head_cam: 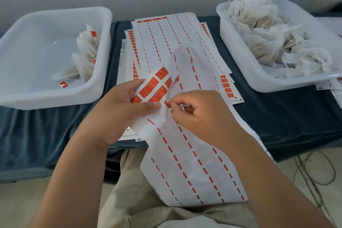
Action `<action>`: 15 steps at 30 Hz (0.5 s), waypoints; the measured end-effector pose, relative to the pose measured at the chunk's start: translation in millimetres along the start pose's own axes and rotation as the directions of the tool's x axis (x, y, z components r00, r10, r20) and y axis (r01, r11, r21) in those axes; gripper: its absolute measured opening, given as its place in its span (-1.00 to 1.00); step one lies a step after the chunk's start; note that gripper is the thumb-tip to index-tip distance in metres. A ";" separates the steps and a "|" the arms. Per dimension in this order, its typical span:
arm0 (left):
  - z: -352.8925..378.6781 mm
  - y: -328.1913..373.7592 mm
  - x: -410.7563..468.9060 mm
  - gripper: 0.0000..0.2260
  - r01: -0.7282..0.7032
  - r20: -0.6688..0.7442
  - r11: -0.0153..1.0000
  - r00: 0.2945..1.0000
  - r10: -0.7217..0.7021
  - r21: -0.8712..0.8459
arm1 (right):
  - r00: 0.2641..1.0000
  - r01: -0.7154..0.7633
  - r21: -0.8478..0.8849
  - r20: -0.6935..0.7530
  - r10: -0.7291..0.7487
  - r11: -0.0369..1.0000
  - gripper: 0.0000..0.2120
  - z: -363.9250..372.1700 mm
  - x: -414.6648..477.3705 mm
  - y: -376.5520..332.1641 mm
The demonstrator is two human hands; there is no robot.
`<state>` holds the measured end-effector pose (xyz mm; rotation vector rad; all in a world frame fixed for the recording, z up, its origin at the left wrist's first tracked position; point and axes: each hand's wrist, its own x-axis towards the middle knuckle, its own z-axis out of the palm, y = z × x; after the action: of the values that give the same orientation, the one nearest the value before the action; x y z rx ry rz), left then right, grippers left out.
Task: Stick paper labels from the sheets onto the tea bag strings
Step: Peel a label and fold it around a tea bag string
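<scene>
Left hand [120,102] grip: thumb and fingers curled round the folded-back flap of the label sheet [194,168], holding it up; right hand [196,109] grip narrow, thumb and forefinger pinched at the edge of the red labels [153,87] on that flap; thin white strand at its fingertips, cannot tell if it's a tea bag string; rest of the sheet is stripped, only red dashes left, draped over the counter [277,116] edge onto the lap

Left of the sheet: tub [103,24] with a few labelled tea bags [87,46]; right of the sheet: second tub [240,57] heaped with unlabelled tea bags [259,29]; beyond the sheet: stack of more sheets [166,33]

Risks as I judge them: 1) label tears or creases, flap is floppy with nothing behind it; 2) pinch lifts 2 labels, or backing comes along; 3) sticky face folds onto itself or a finger before a string is in place; 4) draped sheet slides off the lap if the left grip loosens; 5) strings in the right-side heap look tangled, pulling 1 bag may drag others out
</scene>
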<state>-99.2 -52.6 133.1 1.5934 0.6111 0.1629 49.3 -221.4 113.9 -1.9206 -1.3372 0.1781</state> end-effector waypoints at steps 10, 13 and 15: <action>4.8 6.6 -6.9 -0.59 -0.014 -0.076 0.997 0.997 0.020 0.075 | 0.984 0.122 -0.148 -0.110 -0.139 0.982 -0.75 6.0 -3.0 -5.2; 6.9 8.8 -7.9 -0.65 -0.006 -0.093 0.993 0.995 0.017 0.120 | 0.986 0.118 -0.143 -0.101 -0.133 0.983 -0.75 7.1 -2.4 -4.6; 7.2 8.7 -8.7 -0.65 0.011 -0.109 0.992 0.994 0.002 0.123 | 0.994 0.072 -0.081 -0.072 -0.078 0.994 -0.73 6.7 -0.9 -4.0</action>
<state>-100.9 -63.1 142.7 1.7105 0.7209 0.2136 42.5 -218.1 111.6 -1.9188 -1.3821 0.0162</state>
